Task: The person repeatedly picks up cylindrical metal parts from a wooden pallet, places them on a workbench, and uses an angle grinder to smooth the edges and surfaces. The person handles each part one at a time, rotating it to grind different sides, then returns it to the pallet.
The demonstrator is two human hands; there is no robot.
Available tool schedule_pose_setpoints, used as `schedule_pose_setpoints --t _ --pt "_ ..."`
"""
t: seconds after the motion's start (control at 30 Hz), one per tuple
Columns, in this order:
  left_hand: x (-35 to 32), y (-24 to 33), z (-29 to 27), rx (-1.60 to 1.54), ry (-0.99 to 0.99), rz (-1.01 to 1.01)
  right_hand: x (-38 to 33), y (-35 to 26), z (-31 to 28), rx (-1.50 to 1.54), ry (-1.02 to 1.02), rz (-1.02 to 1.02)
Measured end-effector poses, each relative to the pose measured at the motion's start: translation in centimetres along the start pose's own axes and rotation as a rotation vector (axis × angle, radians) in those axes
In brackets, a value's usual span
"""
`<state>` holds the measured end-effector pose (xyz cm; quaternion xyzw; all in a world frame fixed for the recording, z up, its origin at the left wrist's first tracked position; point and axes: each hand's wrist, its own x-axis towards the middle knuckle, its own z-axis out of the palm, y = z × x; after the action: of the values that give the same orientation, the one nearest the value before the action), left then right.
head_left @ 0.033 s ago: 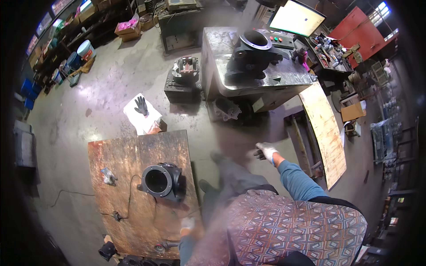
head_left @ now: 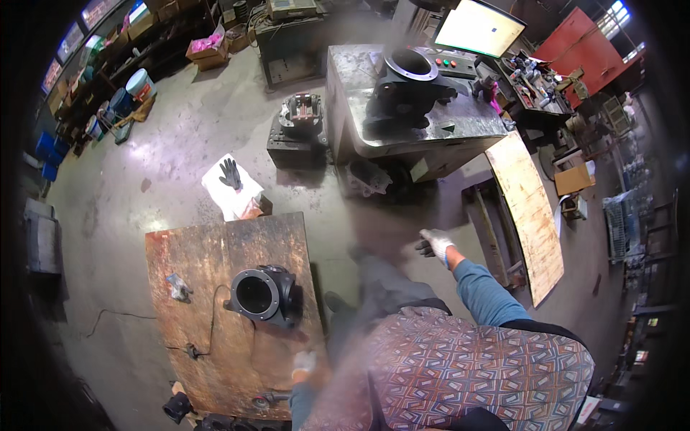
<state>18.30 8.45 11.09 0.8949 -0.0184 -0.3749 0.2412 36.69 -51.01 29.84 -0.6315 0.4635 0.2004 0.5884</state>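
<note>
Currently, a dark housing (head_left: pixel 277 295) is being borne by the bench (head_left: pixel 194 255), beside its right edge. Between it and the near right corner, the left hand (head_left: pixel 304 361) is being blurred, so whether its fingers are being spread or closed cannot be told. The right hand (head_left: pixel 435 246) is being held over the floor (head_left: pixel 108 244), its fingers being loosely bent, nothing being seen in it. Judging by its look, cast metal is being dealt with: heavy, stiff, perhaps slippery if oily; grip is best being taken under the body and at the flange (head_left: pixel 255 317), both hands being used. Access from the left is being crossed by a cable (head_left: pixel 213 316); the near edge is being occupied by a tool (head_left: pixel 269 399), the left edge by a bagged part (head_left: pixel 178 288).
</note>
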Motion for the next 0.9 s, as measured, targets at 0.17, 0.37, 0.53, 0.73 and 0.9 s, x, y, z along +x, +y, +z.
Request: schedule_pose_setpoints --t 0.17,0.37,0.53,0.73,0.9 --pt "0.7 15.8 -14.5 -0.812 0.05 0.011 2.6 -3.0 -6.1 0.147 0.1 -0.179" --pt "9.9 38.7 -28.0 -0.753 0.335 0.371 11.9 -16.3 -14.3 0.235 0.311 -0.691" --pt "19.5 53.3 -30.5 -1.01 0.55 0.421 15.8 -31.2 -20.2 0.361 0.083 -0.758" --pt "26.6 62.2 -32.6 -1.323 0.595 0.384 16.8 -42.3 -20.7 0.211 -0.206 -0.805" --pt "30.4 64.1 -34.0 -1.322 0.483 0.279 20.1 -44.0 -19.4 0.143 -0.311 -0.632"
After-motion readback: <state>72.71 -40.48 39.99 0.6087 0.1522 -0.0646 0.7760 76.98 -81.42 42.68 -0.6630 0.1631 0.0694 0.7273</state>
